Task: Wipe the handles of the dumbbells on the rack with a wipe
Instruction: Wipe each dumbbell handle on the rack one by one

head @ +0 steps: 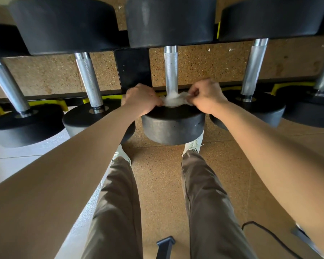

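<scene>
Both hands, left (141,99) and right (204,96), pinch the wipe (173,99) looped round the middle handle (171,71) at its near end. Keep it taut; work it along the full knurl.

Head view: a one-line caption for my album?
Left hand and right hand pinch a white wipe wrapped round the near end of the middle dumbbell handle.

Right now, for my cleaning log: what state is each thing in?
wipe, bunched against the centre handle's near end, held at both ends.
centre handle, bare metal above the wipe.
left grip, pinches the wipe's left end.
right grip, pinches the wipe's right end.
left neighbour's handle, bare, no hand on it.
</scene>
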`<action>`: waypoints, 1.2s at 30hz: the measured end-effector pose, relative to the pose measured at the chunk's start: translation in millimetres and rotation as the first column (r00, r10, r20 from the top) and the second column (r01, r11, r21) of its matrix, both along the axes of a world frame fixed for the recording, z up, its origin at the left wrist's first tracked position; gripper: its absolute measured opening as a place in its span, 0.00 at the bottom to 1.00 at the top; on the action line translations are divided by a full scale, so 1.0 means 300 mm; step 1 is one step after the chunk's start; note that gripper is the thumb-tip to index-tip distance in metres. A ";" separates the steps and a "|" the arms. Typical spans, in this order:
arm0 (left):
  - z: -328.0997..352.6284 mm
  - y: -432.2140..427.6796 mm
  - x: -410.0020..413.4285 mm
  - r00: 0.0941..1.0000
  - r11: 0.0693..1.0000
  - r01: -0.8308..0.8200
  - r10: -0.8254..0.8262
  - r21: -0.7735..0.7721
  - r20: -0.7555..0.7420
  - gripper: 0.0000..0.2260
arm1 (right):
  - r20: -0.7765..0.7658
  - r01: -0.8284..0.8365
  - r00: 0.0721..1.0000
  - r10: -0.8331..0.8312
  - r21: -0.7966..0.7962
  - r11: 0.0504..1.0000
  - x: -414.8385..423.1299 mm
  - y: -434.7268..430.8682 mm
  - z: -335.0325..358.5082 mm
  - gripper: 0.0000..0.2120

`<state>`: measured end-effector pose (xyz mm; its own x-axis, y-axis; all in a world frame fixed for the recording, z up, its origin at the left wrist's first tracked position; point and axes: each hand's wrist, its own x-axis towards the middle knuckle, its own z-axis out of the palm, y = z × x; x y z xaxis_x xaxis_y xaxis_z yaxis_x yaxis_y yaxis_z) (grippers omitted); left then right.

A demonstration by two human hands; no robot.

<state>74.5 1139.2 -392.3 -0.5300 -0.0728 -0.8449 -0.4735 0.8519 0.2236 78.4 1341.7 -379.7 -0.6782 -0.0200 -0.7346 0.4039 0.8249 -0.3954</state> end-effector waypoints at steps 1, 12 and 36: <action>-0.010 -0.007 0.003 0.999 0.991 0.031 -0.035 -0.132 -0.029 0.20 | -0.002 -0.029 1.000 0.029 -0.034 0.999 0.009 -0.024 0.003 0.09; 0.031 0.007 0.019 0.990 0.939 -0.109 0.133 0.326 -0.054 0.07 | -0.093 0.055 0.995 -0.040 0.165 0.985 -0.041 0.095 0.000 0.09; 0.042 0.126 -0.219 0.228 -0.005 -0.918 0.812 0.397 0.538 0.10 | 0.281 0.733 0.628 -0.726 -0.526 0.431 -0.189 -0.065 -0.013 0.15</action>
